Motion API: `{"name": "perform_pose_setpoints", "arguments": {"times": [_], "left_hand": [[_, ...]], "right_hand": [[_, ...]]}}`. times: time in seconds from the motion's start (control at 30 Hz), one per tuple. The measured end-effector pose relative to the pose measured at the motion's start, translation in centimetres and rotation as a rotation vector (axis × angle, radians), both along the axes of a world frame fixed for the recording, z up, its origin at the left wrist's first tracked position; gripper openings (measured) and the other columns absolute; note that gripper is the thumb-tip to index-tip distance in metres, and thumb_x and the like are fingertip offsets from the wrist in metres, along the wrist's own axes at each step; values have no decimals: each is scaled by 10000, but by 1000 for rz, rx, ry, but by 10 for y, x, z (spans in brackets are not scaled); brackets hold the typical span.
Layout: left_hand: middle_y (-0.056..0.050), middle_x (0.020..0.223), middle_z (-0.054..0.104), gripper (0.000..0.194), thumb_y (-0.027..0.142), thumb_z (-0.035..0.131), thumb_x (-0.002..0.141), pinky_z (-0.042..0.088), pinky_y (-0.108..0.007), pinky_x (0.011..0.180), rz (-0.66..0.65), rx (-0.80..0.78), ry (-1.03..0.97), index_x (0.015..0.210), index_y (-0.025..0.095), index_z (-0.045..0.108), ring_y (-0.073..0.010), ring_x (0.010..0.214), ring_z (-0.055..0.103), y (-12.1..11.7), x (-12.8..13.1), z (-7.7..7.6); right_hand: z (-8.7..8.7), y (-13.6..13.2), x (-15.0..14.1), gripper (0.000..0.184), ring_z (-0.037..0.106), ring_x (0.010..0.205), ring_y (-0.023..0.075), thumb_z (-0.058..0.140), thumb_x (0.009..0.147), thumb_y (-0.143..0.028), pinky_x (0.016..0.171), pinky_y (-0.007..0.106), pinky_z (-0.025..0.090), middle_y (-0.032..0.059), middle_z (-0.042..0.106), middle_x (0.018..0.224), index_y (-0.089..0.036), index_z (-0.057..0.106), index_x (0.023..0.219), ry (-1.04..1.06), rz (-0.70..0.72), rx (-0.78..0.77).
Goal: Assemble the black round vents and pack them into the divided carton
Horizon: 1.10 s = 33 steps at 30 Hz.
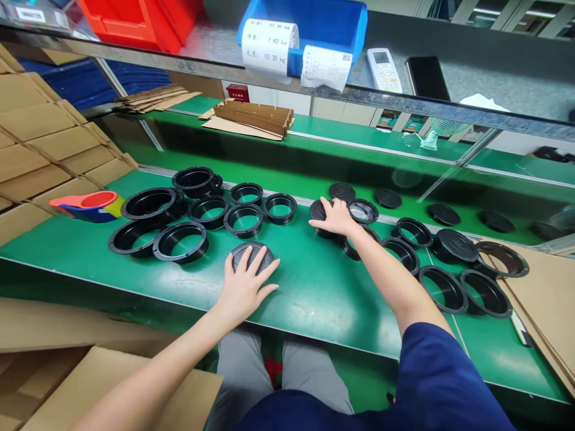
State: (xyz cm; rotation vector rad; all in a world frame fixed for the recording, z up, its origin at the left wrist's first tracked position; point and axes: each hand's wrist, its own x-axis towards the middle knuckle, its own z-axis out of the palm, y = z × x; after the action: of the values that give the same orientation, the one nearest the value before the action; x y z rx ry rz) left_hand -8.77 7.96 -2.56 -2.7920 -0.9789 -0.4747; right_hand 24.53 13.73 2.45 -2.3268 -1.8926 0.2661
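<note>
While our left hand (241,289) lies palm down on the counter's near side, its fingers are spread over a round black lid (238,254), the landmark for the places here. Those fingers look straight and loose rather than pinched on its rim. Our right hand (338,219) reaches to the right of that lid and farther from us, its fingers fanned across a second black lid (316,209); we cannot tell whether thumb and forefinger pinch that one's edge or only rest on it. The relation that matters, we judge, is the slant between the two: the second lid sits beyond and to the right of the first, with a bare stretch of green counter (300,287) between them, and each has its own hand right at it. Both are round, so we see no long axis to line up with. Just beyond the first lid stands an open black ring (243,232), and a wider ring (179,259) lies to its left. Far to its right we have another open ring (462,290), and a flat black disc (387,198) lies beyond it, also to the right.
</note>
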Motion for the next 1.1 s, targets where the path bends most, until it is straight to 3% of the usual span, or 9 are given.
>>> {"name": "perform_pose_setpoints", "arguments": {"times": [0.2, 0.3, 0.4, 0.57, 0.67, 0.77, 0.9, 0.97, 1.1], "left_hand": [[-166, 1570, 432, 488, 408, 674, 951, 207, -798, 1101, -10, -93, -101, 1428, 334, 601, -522, 1426, 361, 0, 0, -2], [-175, 1568, 431, 503, 394, 696, 939, 201, -789, 1106, -6, -79, -74, 1428, 321, 602, -524, 1419, 370, 0, -2, -2], [-186, 1556, 444, 514, 388, 716, 929, 207, -787, 1101, 1, -52, -54, 1425, 308, 606, -527, 1412, 378, 0, -3, -3], [-187, 1559, 440, 512, 381, 722, 926, 198, -793, 1098, 23, -54, -55, 1419, 304, 609, -527, 1414, 373, -1, -1, -3], [-201, 1561, 431, 528, 406, 697, 939, 137, -814, 1104, 31, -83, -150, 1439, 280, 585, -519, 1428, 359, -3, 1, 0], [-200, 1500, 510, 480, 401, 624, 984, 189, -735, 1157, -25, -92, -356, 1429, 226, 585, -443, 1420, 419, -9, 3, 5], [-142, 1286, 687, 311, 267, 589, 989, 427, -537, 1082, -237, -153, -492, 1283, 219, 679, -336, 1268, 594, -28, 13, 2], [-121, 1220, 719, 274, 229, 577, 983, 458, -511, 1024, -338, -201, -444, 1228, 229, 700, -322, 1190, 642, -37, 23, -5], [-122, 1176, 729, 268, 161, 533, 992, 459, -473, 973, -455, -209, -395, 1221, 183, 670, -301, 1136, 659, -48, 43, -24]], "right_hand": [[-8, -32, -35, 1078, 312, 1414, 466, 712, 788, -718, 1111, 577, 359, 247, 291, 1555, -200, 261, 1619, 67, 119, 68], [-2, -31, -27, 1056, 318, 1406, 460, 741, 787, -675, 1144, 593, 306, 250, 330, 1520, -178, 293, 1603, 18, 32, 121], [2, -30, -16, 1026, 297, 1422, 467, 710, 820, -683, 1130, 578, 334, 256, 327, 1521, -182, 285, 1608, 73, -25, 22], [-20, -50, -43, 1116, 297, 1447, 453, 744, 783, -704, 1147, 580, 336, 268, 282, 1571, -180, 239, 1629, 68, 143, -20], [-26, -64, -68, 1145, 146, 1518, 483, 691, 799, -760, 1195, 653, 208, 256, 129, 1662, -173, 190, 1646, -34, 259, -5], [-5, -67, -77, 1064, -3, 1554, 448, 552, 894, -763, 1230, 660, 62, 237, 37, 1688, -103, 180, 1641, -69, 336, 50], [20, -57, -76, 731, 36, 1577, 343, 267, 1065, -554, 1259, 610, 81, 141, 130, 1700, -157, 110, 1658, 30, 302, 393], [9, -52, -84, 685, 106, 1572, 339, 248, 1075, -491, 1261, 598, 117, 151, 198, 1683, -139, 136, 1652, 56, 267, 360], [-27, -36, -96, 758, 137, 1569, 316, 317, 1064, -534, 1282, 504, 136, 211, 170, 1675, -10, 234, 1605, 59, 342, 74]]}}
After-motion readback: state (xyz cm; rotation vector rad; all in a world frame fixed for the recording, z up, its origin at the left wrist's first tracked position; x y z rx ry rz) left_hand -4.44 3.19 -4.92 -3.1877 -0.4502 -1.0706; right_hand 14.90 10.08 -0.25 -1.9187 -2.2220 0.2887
